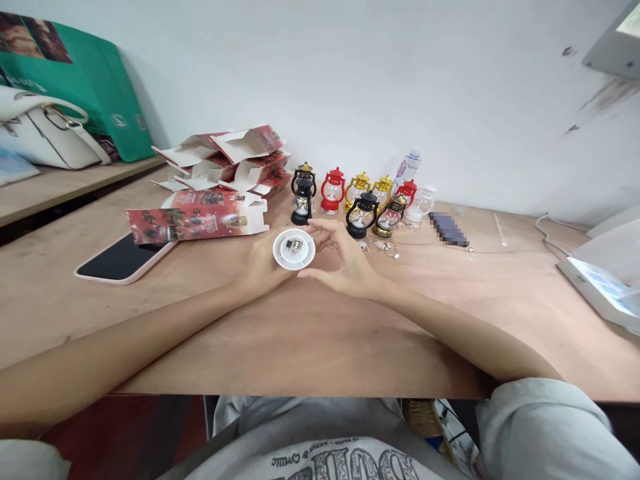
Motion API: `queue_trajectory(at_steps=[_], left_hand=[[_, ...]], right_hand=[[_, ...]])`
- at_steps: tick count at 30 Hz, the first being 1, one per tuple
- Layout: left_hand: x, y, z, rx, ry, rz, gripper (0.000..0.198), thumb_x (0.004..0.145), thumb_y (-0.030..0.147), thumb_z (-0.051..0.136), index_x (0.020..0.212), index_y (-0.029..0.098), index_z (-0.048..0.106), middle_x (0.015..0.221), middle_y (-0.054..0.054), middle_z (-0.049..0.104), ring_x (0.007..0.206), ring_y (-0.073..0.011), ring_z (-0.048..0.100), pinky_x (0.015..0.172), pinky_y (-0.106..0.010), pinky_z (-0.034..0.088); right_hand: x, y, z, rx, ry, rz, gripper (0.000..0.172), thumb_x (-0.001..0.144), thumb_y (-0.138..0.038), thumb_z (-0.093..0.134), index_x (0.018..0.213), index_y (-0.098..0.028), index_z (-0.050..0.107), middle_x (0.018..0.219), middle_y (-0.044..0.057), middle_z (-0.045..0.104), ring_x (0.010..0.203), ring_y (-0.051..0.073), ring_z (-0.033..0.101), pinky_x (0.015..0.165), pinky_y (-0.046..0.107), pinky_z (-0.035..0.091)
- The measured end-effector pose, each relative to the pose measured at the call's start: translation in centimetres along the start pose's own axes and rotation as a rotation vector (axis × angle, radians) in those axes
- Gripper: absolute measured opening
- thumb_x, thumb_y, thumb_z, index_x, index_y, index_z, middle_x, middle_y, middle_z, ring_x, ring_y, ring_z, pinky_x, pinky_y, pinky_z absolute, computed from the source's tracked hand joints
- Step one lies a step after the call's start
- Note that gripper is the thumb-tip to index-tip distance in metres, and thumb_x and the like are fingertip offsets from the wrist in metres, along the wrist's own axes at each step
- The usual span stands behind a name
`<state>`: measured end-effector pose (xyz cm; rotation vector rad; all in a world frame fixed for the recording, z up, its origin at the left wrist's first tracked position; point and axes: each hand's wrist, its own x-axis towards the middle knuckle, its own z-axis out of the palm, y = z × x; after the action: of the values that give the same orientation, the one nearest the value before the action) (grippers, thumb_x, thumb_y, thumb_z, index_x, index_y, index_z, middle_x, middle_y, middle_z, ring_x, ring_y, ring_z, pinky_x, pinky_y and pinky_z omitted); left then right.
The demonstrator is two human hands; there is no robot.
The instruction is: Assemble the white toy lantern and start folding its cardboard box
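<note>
Forearms (160, 331): angled inward over our wooden table (310, 340)
Left hand (263, 263): behind the white round base (294, 249); fingers hidden, we cannot tell their grip
Right hand (347, 263): thumb and fingers curved apart around the base's right edge
Tabletop: mini lanterns (357, 229) beyond, red cartons (200, 220) leftward
Room: white wall (320, 73)

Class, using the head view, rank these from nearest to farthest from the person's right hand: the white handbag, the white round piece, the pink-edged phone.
From the right hand:
1. White round piece: directly at the hand, on its left.
2. Pink-edged phone: farther left, partly covered by a red printed box.
3. White handbag: far left, in front of the green bag.
</note>
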<state>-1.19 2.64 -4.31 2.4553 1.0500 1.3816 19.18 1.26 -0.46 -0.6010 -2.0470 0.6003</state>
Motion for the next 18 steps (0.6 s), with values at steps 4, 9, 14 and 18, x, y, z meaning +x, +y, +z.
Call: queue_trajectory(at_steps=[4,9,14,18], left_hand=[[0.4,-0.2,0.3,-0.105,0.06,-0.252,0.044,0.083,0.045,0.074,0.112,0.015,0.063,0.113,-0.012,0.073,0.102,-0.0279,0.069,0.093,-0.045,0.055],[0.5,0.2,0.3,-0.106,0.053,-0.147,0.033,0.083,0.033,0.076,0.107,0.017,0.06,0.107,-0.005,0.071,0.096,-0.0219,0.067,0.087,-0.037,0.055],[0.4,0.3,0.3,-0.071,0.036,-0.13,0.029,0.084,0.029,0.075,0.105,0.017,0.059,0.102,-0.005,0.069,0.091,-0.0204,0.067,0.082,-0.035,0.054],[0.4,0.1,0.4,-0.073,0.047,-0.137,0.03,0.081,0.032,0.075,0.103,0.019,0.059,0.1,-0.004,0.069,0.089,-0.0216,0.067,0.08,-0.036,0.054]], right_hand=[[1.1,1.3,-1.7,-0.124,0.127,0.06,0.034,0.091,-0.028,0.063,0.124,-0.022,0.052,0.12,0.009,0.066,0.093,0.017,0.064,0.088,0.035,0.054],[2.2,4.1,-3.4,-0.6,-0.153,0.232,0.017,0.086,-0.009,0.059,0.099,-0.014,0.069,0.109,0.013,0.074,0.103,0.025,0.065,0.097,0.041,0.049],[2.6,5.0,-3.7,-0.871,-0.397,0.31,0.041,0.081,0.001,0.051,0.115,-0.009,0.073,0.116,0.019,0.074,0.11,0.03,0.066,0.095,0.038,0.047],[2.8,5.4,-3.7,-0.917,-0.438,0.336,0.038,0.085,-0.004,0.052,0.116,-0.008,0.073,0.109,0.021,0.076,0.103,0.032,0.07,0.085,0.037,0.049]])
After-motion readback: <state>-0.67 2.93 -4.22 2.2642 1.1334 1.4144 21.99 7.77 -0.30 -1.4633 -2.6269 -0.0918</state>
